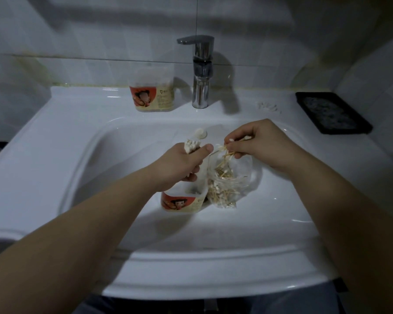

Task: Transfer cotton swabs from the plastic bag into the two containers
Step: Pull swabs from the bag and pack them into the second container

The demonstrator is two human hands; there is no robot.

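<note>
Left hand: the left hand (182, 165) is closed in a fist round a tight bundle of swabs (192, 145), white tips poking out on the far side.
Right hand: the right hand (260, 147) pinches a loose clutch of swabs (226, 153) between thumb and fingertips, sticks splayed toward the left hand.
Gap between hands: small; the left thumb sits just beside the clutch.
Plastic bag: the plastic bag (233, 177) lies in the basin right under the right hand, mouth up at the pinch, and plenty of swabs lie heaped inside.
Near container: the near container (183, 201) stands upright in the basin, top open, red-and-cream label facing us, below the left hand and pressed against the bag's left side.
Far container: the far container (152, 94) stands on the far ledge, left of the faucet (201, 71) and apart from it.
Sink: the white sink (55, 141) carries all of it.
Far right ledge: a few loose swabs (267, 106) lie there, with a black soap dish (331, 112) beyond them to the right.
</note>
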